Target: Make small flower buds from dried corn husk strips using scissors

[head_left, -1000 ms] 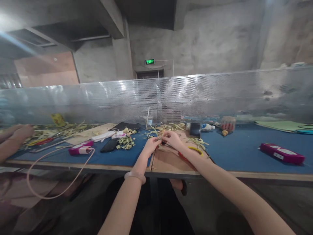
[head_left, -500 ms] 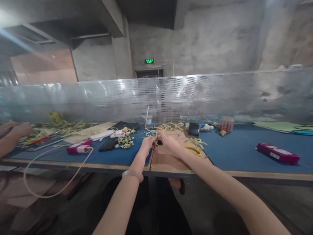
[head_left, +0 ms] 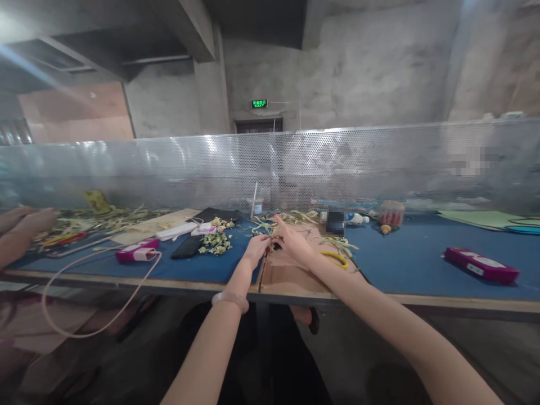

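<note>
My left hand [head_left: 255, 250] and my right hand [head_left: 291, 241] meet over a brown cardboard sheet [head_left: 291, 273] on the blue table [head_left: 405, 259]. Both pinch a small dark and red piece [head_left: 273, 246] between their fingertips; it is too small to name. My right forefinger sticks up and away. A pale bangle [head_left: 230, 299] sits on my left wrist. Yellow-handled scissors [head_left: 333, 257] lie just right of my right hand. A heap of small pale flower bits [head_left: 216, 243] lies to the left of my left hand.
A perforated metal screen [head_left: 379, 163] runs along the table's far edge. Purple boxes [head_left: 481, 265] [head_left: 135, 253], a black phone [head_left: 188, 247], a cup with a straw [head_left: 255, 205], a jar [head_left: 391, 213] and green strips lie about. Another person's hands [head_left: 25, 222] work at far left.
My hands have stayed together over the cardboard, shifting slightly away from me. My right forefinger has lifted and now points up.
</note>
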Available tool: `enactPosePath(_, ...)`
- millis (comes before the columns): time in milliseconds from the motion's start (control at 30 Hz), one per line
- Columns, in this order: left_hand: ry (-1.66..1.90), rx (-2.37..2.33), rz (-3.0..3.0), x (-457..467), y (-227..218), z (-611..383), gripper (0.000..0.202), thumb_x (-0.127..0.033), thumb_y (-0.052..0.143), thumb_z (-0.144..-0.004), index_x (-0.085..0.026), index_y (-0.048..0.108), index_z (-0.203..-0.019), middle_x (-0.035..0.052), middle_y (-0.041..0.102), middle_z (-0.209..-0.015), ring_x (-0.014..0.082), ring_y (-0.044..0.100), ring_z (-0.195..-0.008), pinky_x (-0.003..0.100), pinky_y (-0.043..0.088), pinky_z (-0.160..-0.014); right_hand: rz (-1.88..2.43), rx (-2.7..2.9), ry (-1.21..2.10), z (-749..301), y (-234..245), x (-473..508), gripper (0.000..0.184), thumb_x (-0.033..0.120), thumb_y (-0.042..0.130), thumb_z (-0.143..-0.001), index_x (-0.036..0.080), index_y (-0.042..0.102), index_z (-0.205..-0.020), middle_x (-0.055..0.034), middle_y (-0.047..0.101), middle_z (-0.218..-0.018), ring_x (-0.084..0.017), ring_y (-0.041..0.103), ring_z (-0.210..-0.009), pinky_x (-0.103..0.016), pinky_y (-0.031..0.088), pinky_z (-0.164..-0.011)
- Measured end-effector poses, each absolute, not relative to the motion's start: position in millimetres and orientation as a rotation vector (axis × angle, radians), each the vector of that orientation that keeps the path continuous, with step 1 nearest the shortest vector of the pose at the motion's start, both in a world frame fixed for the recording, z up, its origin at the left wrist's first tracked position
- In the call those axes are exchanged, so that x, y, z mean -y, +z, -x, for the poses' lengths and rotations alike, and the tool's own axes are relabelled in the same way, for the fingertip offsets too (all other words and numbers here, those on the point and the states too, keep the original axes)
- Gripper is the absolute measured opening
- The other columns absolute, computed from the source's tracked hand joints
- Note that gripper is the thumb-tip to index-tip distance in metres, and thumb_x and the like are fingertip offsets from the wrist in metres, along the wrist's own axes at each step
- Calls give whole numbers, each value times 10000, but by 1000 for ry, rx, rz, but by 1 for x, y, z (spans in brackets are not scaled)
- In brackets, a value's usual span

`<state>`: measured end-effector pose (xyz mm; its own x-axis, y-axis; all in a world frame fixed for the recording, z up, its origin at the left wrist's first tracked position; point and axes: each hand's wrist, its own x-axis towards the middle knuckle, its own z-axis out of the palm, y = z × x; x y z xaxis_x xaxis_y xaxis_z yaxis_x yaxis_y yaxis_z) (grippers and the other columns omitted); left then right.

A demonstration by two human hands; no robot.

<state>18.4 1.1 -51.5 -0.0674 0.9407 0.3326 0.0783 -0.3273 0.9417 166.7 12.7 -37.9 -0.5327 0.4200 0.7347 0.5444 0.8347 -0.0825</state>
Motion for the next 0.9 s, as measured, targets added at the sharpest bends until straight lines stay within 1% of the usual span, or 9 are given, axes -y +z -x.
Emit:
enactPosePath(100,1420,-1109,-1536,1,-51,-18,223,-345,651,-613,-124,624,-628,6,577,-562,90,480,-483,205,337,-469,637,2209,-97,-168,-36,-12,748,174,418,-823,157,-51,-1405,-72,654,-982,-203,577,-912,-311,449,-766)
enactPosePath(200,1373,-1095,-1583,2,-51,-18,243,-350,655,-611,-116,644,-677,7,578,-568,85,457,-471,208,326,-466,630,2170,-15,-167,-35,-11,739,168,432,-824,148,-25,-1404,-58,666,-945,-193,572,-899,-313,433,-789)
enactPosePath(233,1362,-1094,-1597,3,-52,-18,252,-355,654,-612,-115,648,-688,4,574,-562,82,445,-465,209,321,-466,629,2158,10,-167,-35,-12,714,164,440,-823,145,27,-1404,-55,668,-928,-192,567,-902,-316,426,-802)
enactPosePath(300,1348,-1095,-1624,3,-52,-18,276,-374,658,-611,-116,656,-709,-3,569,-554,79,426,-462,211,310,-469,628,2132,45,-166,-34,-15,586,151,455,-817,148,234,-1361,-56,664,-904,-192,550,-932,-327,408,-835)
enactPosePath(400,1331,-1097,-1659,5,-51,-18,316,-416,661,-610,-118,660,-718,-3,572,-565,81,417,-478,214,297,-476,645,2097,64,-166,-34,-19,293,152,481,-814,159,542,-1100,-77,644,-908,-198,525,-956,-338,394,-851)
enactPosePath(500,1315,-1097,-1684,8,-49,-19,335,-444,653,-618,-119,655,-696,-3,562,-557,85,415,-484,219,298,-480,659,2079,92,-165,-32,-19,146,157,512,-806,176,619,-905,-64,632,-863,-188,536,-883,-329,406,-812)
enactPosePath(633,1299,-1097,-1711,11,-47,-19,311,-431,643,-639,-126,656,-704,-6,561,-556,86,413,-479,222,311,-482,670,2060,155,-165,-30,-17,102,150,548,-783,178,644,-763,-50,598,-840,-164,535,-832,-299,411,-787)
enactPosePath(767,1280,-1092,-1730,12,-48,-19,292,-409,634,-661,-125,664,-723,9,597,-586,102,460,-507,227,346,-507,749,1974,248,-166,-30,-17,129,174,564,-762,154,633,-870,-70,574,-900,-155,535,-780,-304,426,-750)
enactPosePath(900,1252,-1076,-1736,12,-49,-20,295,-390,626,-674,-124,676,-794,44,662,-703,155,560,-632,252,409,-588,793,1952,419,-168,-30,-17,295,211,561,-762,138,576,-1048,-48,603,-797,-132,547,-653,-265,450,-621)
